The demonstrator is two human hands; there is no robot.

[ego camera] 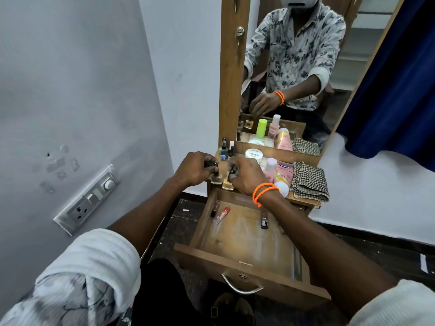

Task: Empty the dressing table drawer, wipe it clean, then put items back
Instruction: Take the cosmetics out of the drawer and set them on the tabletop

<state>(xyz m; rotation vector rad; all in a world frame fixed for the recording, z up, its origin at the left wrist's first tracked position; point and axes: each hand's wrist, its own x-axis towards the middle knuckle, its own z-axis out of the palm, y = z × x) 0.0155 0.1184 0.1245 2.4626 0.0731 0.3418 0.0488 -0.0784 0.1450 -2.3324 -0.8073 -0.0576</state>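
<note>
Wooden drawer (240,241) hangs open; each hand's grip pinches a small bottle.

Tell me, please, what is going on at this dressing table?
A person is emptying the open wooden drawer. Each hand, left and right, holds a small square glass bottle with a dark cap, left and right, at the tabletop's edge. A red-capped tube and two small dark items remain inside.
</note>
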